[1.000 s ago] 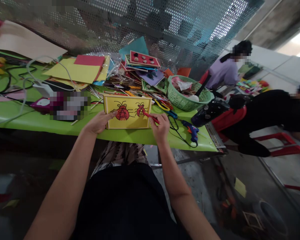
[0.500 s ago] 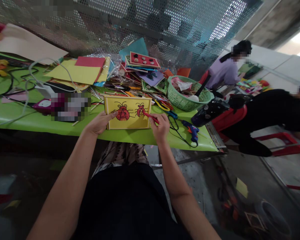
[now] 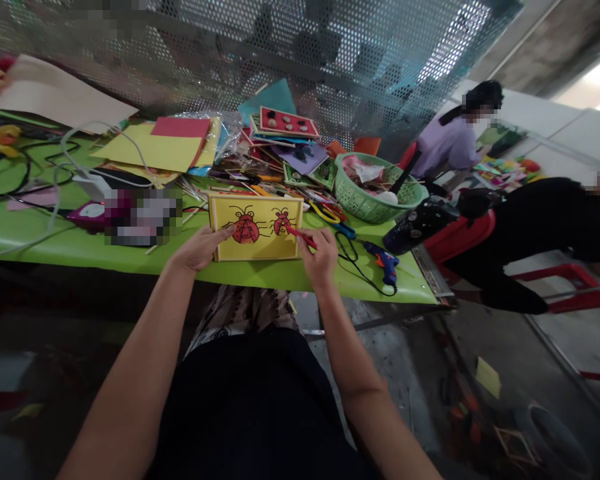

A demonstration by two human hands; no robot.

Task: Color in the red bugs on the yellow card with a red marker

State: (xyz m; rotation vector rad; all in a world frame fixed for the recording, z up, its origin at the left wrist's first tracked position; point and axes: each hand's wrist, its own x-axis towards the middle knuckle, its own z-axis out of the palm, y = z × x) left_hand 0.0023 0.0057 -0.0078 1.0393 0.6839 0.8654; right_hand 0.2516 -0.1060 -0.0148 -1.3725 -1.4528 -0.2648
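- The left hand [image 3: 195, 249] pinches the left edge of the yellow card [image 3: 260, 251], thumb on its front, other fingers hidden behind.
- The right hand [image 3: 321, 256] has its fingers closed around the red pen [image 3: 306, 238]; its tip seems to touch the smaller ladybird on the right half of the card, though that is too small to be sure.
- The yellow card is tilted up at the near edge of the green table [image 3: 253, 275], the larger ladybird on its left half.
- The glue gun [image 3: 387, 264] lies to the right of the right hand, the scissors [image 3: 325, 212] just beyond the card.
- Farther back are the green basket [image 3: 367, 204] and the pile of framed cards [image 3: 290, 123].
- Behind the table stands the perforated panel [image 3: 205, 60].
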